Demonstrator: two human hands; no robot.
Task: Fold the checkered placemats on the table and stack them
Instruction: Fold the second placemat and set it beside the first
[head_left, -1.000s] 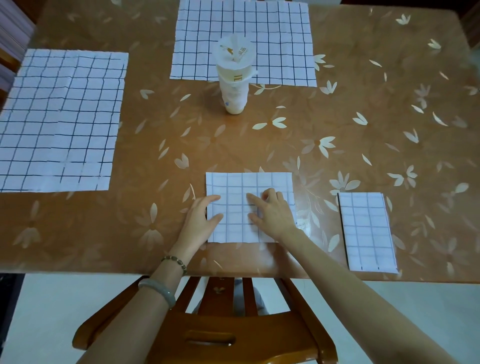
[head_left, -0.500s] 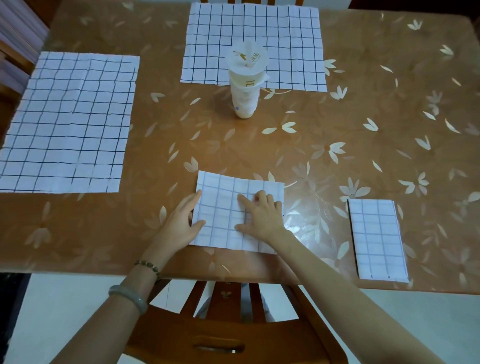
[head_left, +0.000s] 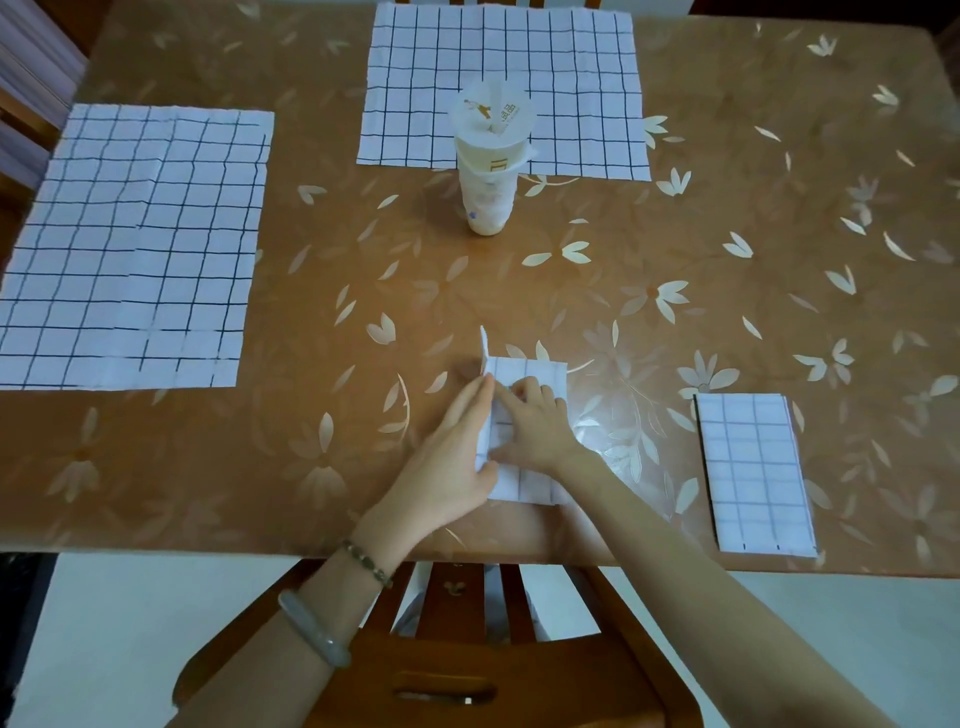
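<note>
A half-folded checkered placemat (head_left: 543, 370) lies near the table's front edge. Its left half stands upright, held between the thumb and straight fingers of my left hand (head_left: 449, 457). My right hand (head_left: 537, 431) presses its fingertips down on the flat half, just right of the raised flap. A finished folded placemat (head_left: 748, 467) lies to the right by the front edge. Two unfolded placemats lie flat: one on the left (head_left: 130, 249) and one at the far middle (head_left: 571, 78).
A tall plastic cup (head_left: 488, 171) with a sealed lid stands on the front edge of the far placemat. The brown flower-patterned table (head_left: 363, 260) has bare surface at its right side. A wooden chair (head_left: 467, 675) sits below the front edge.
My left hand has lifted the left half of the near placemat from flat to upright and moved right toward my right hand. My right hand stays pressing on the mat.
</note>
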